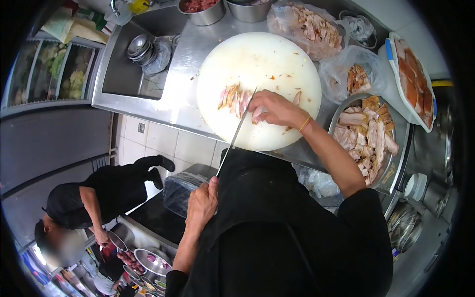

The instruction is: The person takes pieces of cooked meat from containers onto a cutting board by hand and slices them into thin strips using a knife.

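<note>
My left hand (200,204) is closed around the handle of a long knife (236,132). The blade slants up and right over the round white cutting board (262,54), beside a row of sliced meat (232,99). My right hand (275,109) has bent fingers closed on a piece of meat (258,116), close to the right side of the blade. A few loose strips and small scraps lie on the board to the right and above my right hand. My left hand is below the board's front edge.
A metal bowl of meat pieces (368,136) stands right of the board, near bagged meat (316,30) and a white tray of meat (418,79). A sink (111,74) is at left. Another person (106,193) in black is at lower left, holding a pan (117,241).
</note>
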`<state>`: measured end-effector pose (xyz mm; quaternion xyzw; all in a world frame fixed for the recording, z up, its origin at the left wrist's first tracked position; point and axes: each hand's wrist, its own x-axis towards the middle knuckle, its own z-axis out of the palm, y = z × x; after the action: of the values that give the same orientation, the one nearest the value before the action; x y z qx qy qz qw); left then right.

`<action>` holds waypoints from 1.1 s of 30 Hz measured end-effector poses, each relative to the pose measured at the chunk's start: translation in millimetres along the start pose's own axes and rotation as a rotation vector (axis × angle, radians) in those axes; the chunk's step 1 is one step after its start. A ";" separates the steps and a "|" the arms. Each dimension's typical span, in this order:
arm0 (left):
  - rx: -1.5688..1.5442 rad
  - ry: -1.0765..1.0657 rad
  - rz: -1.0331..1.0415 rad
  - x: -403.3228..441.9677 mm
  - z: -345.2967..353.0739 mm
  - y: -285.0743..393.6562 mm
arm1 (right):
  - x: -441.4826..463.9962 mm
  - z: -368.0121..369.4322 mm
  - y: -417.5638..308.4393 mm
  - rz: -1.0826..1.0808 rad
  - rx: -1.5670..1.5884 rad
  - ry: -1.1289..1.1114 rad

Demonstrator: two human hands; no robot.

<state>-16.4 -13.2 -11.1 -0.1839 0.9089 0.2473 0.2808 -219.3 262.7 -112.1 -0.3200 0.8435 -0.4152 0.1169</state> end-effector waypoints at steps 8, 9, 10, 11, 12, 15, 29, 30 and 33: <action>-0.028 -0.004 0.010 -13.9 -3.5 12.1 | -25.3 23.3 -0.5 0.043 -0.110 0.343; -0.023 -0.016 0.010 -15.3 -4.6 13.9 | -24.2 30.4 1.7 0.046 -0.111 0.393; -0.021 -0.028 0.010 -17.4 -5.2 15.7 | -23.7 34.9 3.7 0.048 -0.113 0.443; -0.018 -0.039 0.009 -19.2 -5.2 16.4 | -24.4 37.1 5.8 0.041 -0.128 0.449; -0.012 -0.042 0.002 -21.3 -5.1 15.3 | -24.7 37.8 3.8 0.036 -0.141 0.454; 0.035 -0.057 -0.029 -32.2 -6.6 10.1 | -23.6 33.5 -5.8 0.050 -0.148 0.450; 0.003 -0.014 0.063 -2.7 -3.6 32.4 | -21.7 38.8 -1.5 0.013 -0.137 0.459; 0.011 -0.031 0.044 -11.3 -7.0 31.7 | -21.5 39.7 -0.3 0.014 -0.142 0.468; 0.055 -0.079 -0.003 -30.7 -7.5 19.4 | -21.4 41.9 3.2 0.003 -0.139 0.493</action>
<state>-5.0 4.4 19.5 -0.1675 0.9033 0.2289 0.3219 -184.9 251.5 -142.4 -0.2151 0.8736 -0.4215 -0.1137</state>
